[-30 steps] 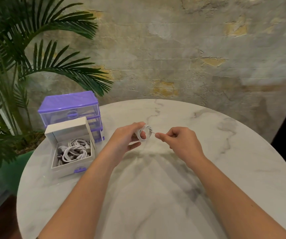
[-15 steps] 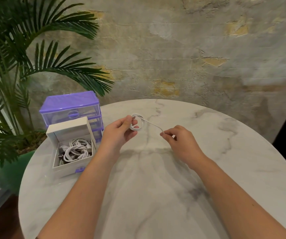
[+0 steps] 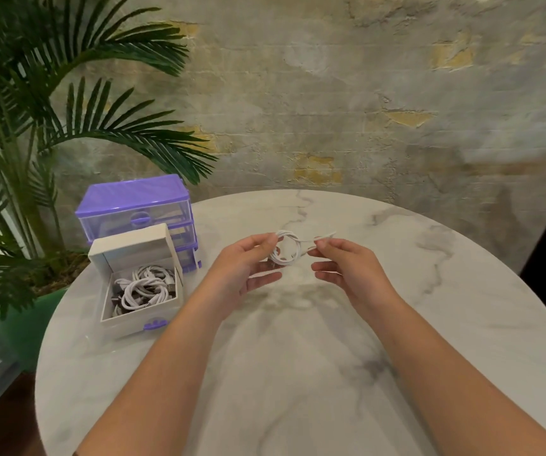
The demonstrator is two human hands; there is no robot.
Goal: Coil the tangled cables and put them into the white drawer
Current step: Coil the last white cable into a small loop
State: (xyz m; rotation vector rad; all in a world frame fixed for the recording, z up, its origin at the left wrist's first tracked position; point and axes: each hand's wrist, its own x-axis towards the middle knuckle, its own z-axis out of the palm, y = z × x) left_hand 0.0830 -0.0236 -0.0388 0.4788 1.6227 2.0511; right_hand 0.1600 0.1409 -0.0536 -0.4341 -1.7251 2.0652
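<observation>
1. A rough old wall (image 3: pixel 363 93) with grey and yellow patches stands behind everything.
2. A round bench (image 3: pixel 462 324) with a white marble top fills the lower part of the room. It has grey lines running across it.
3. A tall green palm plant (image 3: pixel 51 110) stands on the left, beside the bench. Its long leaves hang over the bench's left edge.
4. A purple set of small drawers (image 3: pixel 133 205) sits at the left edge of the bench, near the plant. It has see-through fronts.
5. The white drawer (image 3: pixel 139 319) is pulled out and sits on the bench, just in front of the purple set. It has a small purple handle on its front.
6. A pile of coiled white cables (image 3: pixel 143 287) lies inside the white drawer.
7. The left hand (image 3: pixel 242 271) is held up over the middle of the bench. Its thumb and first fingers pinch the left side of a little loop. Its other fingers are stretched out below.
8. The right hand (image 3: pixel 347 268) is held up close to the left hand. Its fingertips pinch the loose end of the same cable.
9. The white cable (image 3: pixel 286 248) is wound into a small round coil between the two hands, up in the air above the bench. It is well apart from the white drawer.
</observation>
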